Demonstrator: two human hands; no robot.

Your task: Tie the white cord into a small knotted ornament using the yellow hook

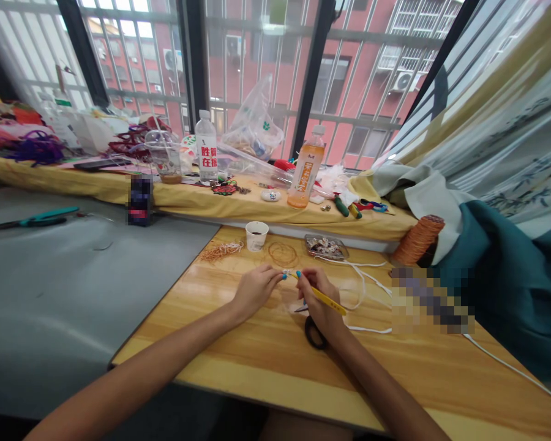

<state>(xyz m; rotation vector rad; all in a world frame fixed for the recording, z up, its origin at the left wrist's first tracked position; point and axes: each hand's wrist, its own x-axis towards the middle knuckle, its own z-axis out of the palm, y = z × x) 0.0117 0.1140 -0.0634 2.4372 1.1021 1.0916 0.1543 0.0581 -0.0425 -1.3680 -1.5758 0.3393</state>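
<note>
My left hand (257,288) is closed, its fingertips pinching a small whitish piece (286,272) too small to name. My right hand (321,294) grips slim yellow tweezers (328,300), whose tip meets that piece. Below my right hand lies a pair of scissors with black handles (315,332), partly hidden by it. Beyond the hands, a coil of thin tan cord (282,253) and a bundle of cut tan threads (220,250) rest on the wooden table (239,355). A clear tray (344,252) of small beads or shells sits behind my right hand.
A paper cup (256,237) with dark liquid stands behind my left hand. White cord (365,331) runs across the right side, near a spool of orange-brown cord (417,239). The sill holds an orange drink bottle (305,174), a water bottle (206,147) and green-handled pliers (341,206).
</note>
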